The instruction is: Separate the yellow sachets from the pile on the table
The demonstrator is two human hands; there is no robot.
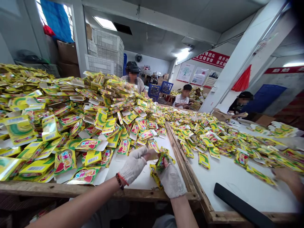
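My left hand, in a white glove with bare fingertips, is closed near a pale flap-like piece. What its fingers grip is partly hidden. My right hand, gloved the same way, is closed around several shiny yellow-green packets, just above the white tabletop. One packet hangs below its fingers. Close behind my left hand, small yellow cartons with a watermelon print lie on the table. Many have open white flaps.
A tall heap of yellow cartons covers the left side. A raised wooden strip divides the table. More cartons and packets spread rightward, near a black bar. Another person's hand reaches in at right. Other people sit farther back.
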